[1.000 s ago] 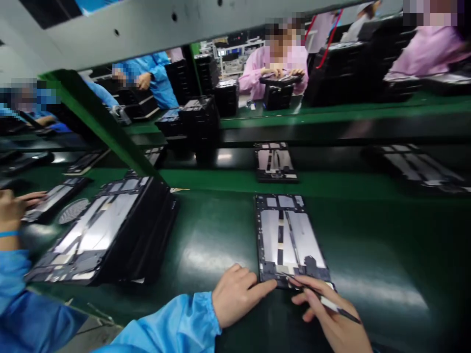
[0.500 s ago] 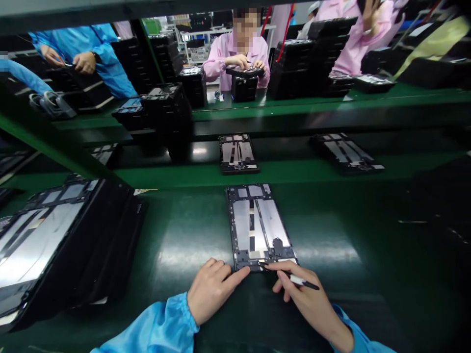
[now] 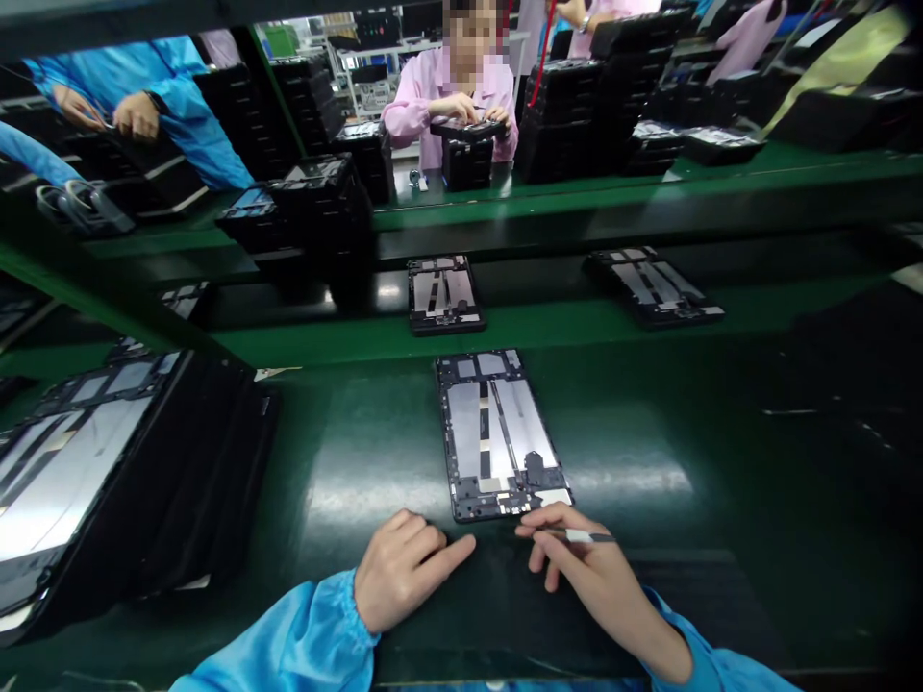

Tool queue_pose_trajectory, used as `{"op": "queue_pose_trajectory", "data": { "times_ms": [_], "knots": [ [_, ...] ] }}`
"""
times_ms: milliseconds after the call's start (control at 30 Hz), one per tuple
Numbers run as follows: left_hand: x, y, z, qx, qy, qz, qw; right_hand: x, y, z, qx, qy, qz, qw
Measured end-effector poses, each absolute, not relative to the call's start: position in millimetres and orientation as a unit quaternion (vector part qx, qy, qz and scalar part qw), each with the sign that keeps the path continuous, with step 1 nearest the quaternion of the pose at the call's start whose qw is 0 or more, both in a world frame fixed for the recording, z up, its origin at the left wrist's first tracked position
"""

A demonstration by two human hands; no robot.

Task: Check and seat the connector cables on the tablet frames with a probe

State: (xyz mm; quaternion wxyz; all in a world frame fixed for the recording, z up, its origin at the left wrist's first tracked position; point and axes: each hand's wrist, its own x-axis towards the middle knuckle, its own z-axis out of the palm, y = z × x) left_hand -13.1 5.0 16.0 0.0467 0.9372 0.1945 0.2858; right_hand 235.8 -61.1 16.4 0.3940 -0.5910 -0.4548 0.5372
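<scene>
One left hand (image 3: 408, 575), one right hand (image 3: 587, 574) showing. One thin tool (image 3: 579, 535) sitting in right hand. One open tablet (image 3: 497, 437) lying near both hands, two more tablets (image 3: 447, 294) lying beyond. One tablet pile (image 3: 79, 471) standing at left, layers too dark for counting. One pair of blue-sleeved co-worker's hands (image 3: 137, 116) showing.

No readable text, label, brand or number, any possible print apparently too small or blurred

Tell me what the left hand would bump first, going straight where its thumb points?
The left hand would probably meet the open tablet-like device, at its near edge; depth is unclear.
</scene>
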Motion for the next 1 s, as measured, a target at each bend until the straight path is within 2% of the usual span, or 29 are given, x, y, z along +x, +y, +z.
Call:
{"op": "queue_pose_trajectory", "data": {
  "times_ms": [167, 267, 467, 633, 767, 867, 1000],
  "knots": [
    [-15.9, -28.0, 17.7, 0.962, 0.117, 0.218, 0.121, 230.5, -78.8, 18.4, -0.598, -0.497, 0.546, 0.313],
    [-16.4, -38.7, 15.5, 0.972, 0.105, 0.174, 0.115, 225.6, -84.2, 22.6, -0.614, -0.550, 0.497, 0.270],
    [-17.4, -40.2, 13.4, 0.977, 0.116, 0.143, 0.108, 215.7, -86.3, 25.4, -0.611, -0.616, 0.435, 0.240],
    [-14.7, -42.6, 14.0, 0.974, 0.129, 0.145, 0.116, 209.1, -87.7, 23.0, -0.607, -0.605, 0.451, 0.252],
    [-11.7, -42.1, 16.7, 0.969, 0.141, 0.158, 0.131, 217.3, -75.2, 23.0, -0.588, -0.502, 0.548, 0.318],
    [-9.0, -29.4, 20.3, 0.958, 0.154, 0.187, 0.152, 228.8, -46.9, 31.2, -0.580, -0.455, 0.570, 0.363],
    [-5.3, 0.1, 21.6, 0.934, 0.213, 0.264, 0.109, 234.5, -0.4, 44.5, -0.563, -0.461, 0.589, 0.352]
  ]
}}
